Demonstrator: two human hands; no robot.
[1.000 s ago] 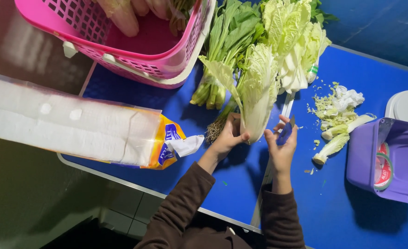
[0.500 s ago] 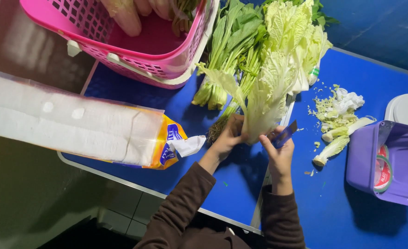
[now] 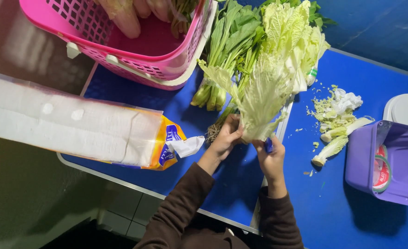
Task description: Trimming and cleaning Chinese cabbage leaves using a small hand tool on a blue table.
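My left hand (image 3: 225, 138) grips the base of a pale green cabbage leaf (image 3: 263, 99) that fans upward over the blue table (image 3: 351, 216). My right hand (image 3: 271, 154) is closed around a small blue-handled tool (image 3: 268, 145), pressed against the same leaf's bottom edge. Behind the leaf lie more leafy cabbage (image 3: 301, 41) and a bunch of green stalks with roots (image 3: 222, 60). Both sleeves are dark brown.
A pink slotted basket (image 3: 135, 60) holding vegetables stands at the top left. A long pack of white paper tissue (image 3: 70, 127) lies at the left edge. Cut stalks and leaf scraps (image 3: 335, 120) lie right of my hands, near a purple tub (image 3: 388, 161) and a white lid (image 3: 407, 108).
Both hands have drawn closer together at the leaf's base. The right hand with the blue tool moved left from beside the leaf up against it.
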